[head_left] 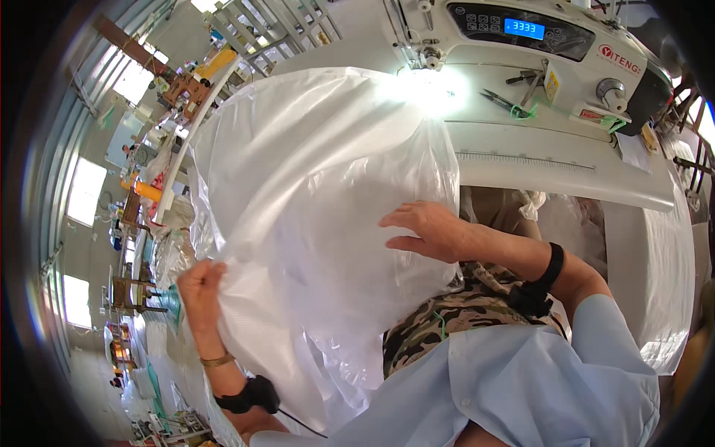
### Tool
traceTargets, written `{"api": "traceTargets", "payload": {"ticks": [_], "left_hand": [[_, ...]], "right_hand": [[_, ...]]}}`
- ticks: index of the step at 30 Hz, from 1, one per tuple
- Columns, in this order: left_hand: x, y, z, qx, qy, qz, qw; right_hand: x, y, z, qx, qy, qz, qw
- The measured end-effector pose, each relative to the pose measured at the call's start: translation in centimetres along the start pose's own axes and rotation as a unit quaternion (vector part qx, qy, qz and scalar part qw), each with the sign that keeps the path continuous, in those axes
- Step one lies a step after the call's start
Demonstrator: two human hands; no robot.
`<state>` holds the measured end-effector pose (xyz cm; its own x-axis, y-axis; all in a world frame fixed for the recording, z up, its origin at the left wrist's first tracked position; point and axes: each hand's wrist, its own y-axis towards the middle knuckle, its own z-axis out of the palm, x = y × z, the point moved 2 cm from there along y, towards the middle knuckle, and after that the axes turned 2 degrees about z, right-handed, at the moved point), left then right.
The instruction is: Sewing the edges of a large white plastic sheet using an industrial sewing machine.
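Both hands (199, 287) (426, 229) on white sack (313, 171) (translucent)

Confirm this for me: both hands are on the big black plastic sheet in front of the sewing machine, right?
Not quite. The head view shows the plastic sheet is white and see-through, not black. The left hand and right hand are both on it, before the sewing machine.

Left hand (201, 287) clenched, right hand (424, 231) flat
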<state>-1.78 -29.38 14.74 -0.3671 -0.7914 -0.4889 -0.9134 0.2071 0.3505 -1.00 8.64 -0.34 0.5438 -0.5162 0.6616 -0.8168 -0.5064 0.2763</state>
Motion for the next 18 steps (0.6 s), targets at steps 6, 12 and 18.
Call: {"api": "traceTargets", "payload": {"ticks": [6, 12, 18], "left_hand": [[-4.1, 3.6, -3.0, -0.04, -0.117, -0.037, 0.992], [-12.7, 5.9, -2.8, 0.04, -0.218, -0.009, 0.975], [-8.4, 6.0, -3.8, 0.034, -0.004, -0.002, 0.999]], "right_hand": [[-0.9, 6.3, 0.2, -0.063, 0.533, 0.149, 0.831], [-1.9, 10.6, 0.5, -0.112, 0.7, 0.116, 0.696], [2.3, 5.5, 0.5, -0.111, 0.682, 0.169, 0.703]]}}
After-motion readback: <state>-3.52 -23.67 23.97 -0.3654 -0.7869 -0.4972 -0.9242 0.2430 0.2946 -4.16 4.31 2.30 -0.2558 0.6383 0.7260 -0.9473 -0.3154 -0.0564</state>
